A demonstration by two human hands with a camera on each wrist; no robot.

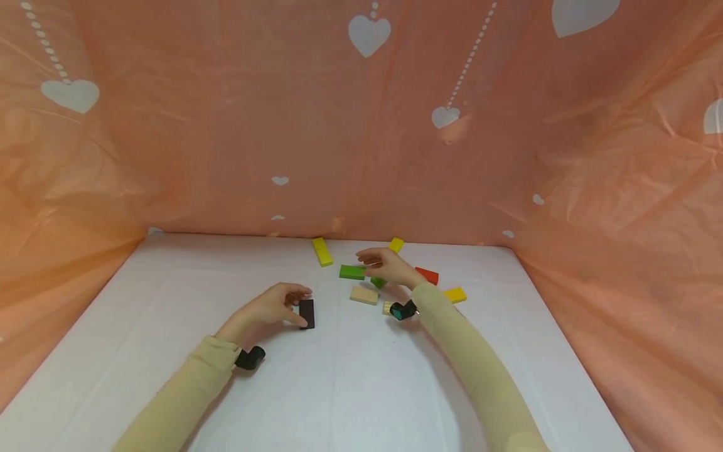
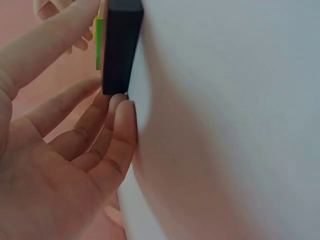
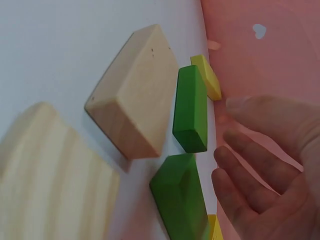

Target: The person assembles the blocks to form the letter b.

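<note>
A black block (image 1: 307, 314) lies lengthwise, its long side pointing away from me, on the white table. My left hand (image 1: 272, 305) holds it between the thumb at its near end and the fingers at its far end; the left wrist view shows fingertips right at the end of the block. My right hand (image 1: 391, 266) is over the green blocks, its fingers loosely bent with nothing between them. Beneath and beside it are a green block (image 1: 352, 272) and a second green block (image 3: 180, 197), partly hidden by the hand in the head view.
Two plain wooden blocks, one whole (image 1: 364, 295) and one partly covered (image 1: 386, 308), lie nearer me. Yellow blocks (image 1: 322, 252) stand out at the back and right (image 1: 455, 295), with a red block (image 1: 427, 275) by the right wrist. A pink curtain (image 1: 316, 138) encloses the table (image 1: 339, 402).
</note>
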